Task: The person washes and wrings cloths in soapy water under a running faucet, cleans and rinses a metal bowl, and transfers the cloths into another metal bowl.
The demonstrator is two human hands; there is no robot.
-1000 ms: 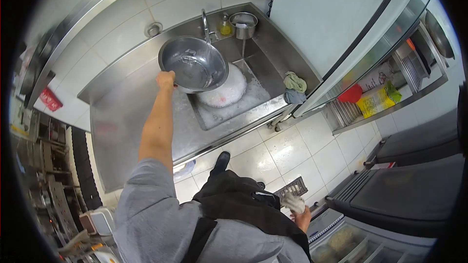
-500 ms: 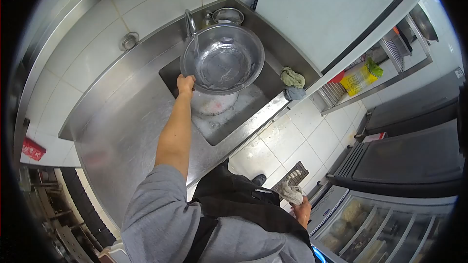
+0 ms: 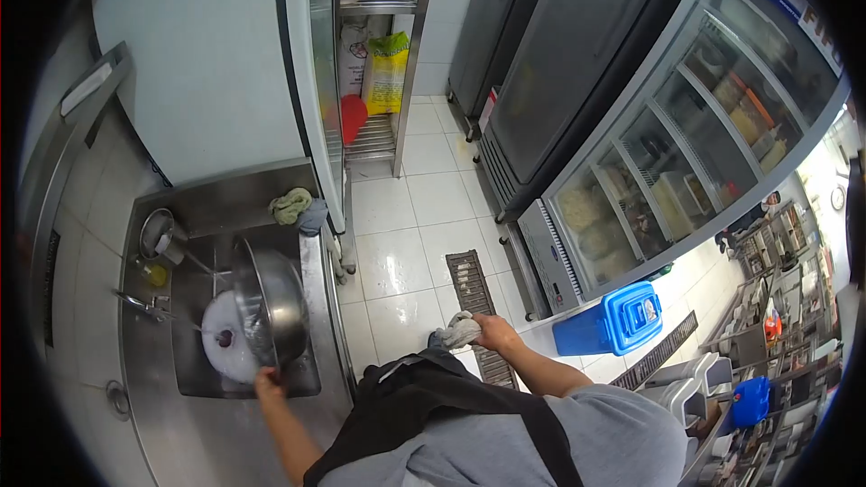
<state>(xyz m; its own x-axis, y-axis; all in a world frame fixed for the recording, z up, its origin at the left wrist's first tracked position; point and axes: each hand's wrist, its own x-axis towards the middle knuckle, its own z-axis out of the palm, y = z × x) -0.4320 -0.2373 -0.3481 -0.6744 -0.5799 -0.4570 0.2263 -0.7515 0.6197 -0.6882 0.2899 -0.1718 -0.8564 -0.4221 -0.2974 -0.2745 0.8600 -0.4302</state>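
Observation:
My left hand (image 3: 269,382) is closed on the rim of a large metal basin (image 3: 284,307), which is tipped on its side over the sink (image 3: 191,386). Beneath and beside the basin, a white round item (image 3: 223,356) with a dark reddish middle lies in the sink; its kind is unclear. Water runs from the faucet (image 3: 149,305) into the sink. Off to the right, above the floor, my right hand (image 3: 494,332) grips a bunched, pale cloth (image 3: 460,331). A green cloth (image 3: 290,206) and a grey cloth (image 3: 313,216) rest on the sink's edge.
A small metal bowl (image 3: 156,233) and a bottle of yellow liquid (image 3: 155,273) stand behind the sink. Right of me are a floor drain grate (image 3: 471,284), a blue lidded bin (image 3: 586,329) and a glass-door fridge (image 3: 667,180). A metal shelf rack (image 3: 410,63) stands ahead.
My view has swung right. The basin has gone from upright, facing up, to tilted on its side, still in my left hand. My right hand keeps hold of the cloth.

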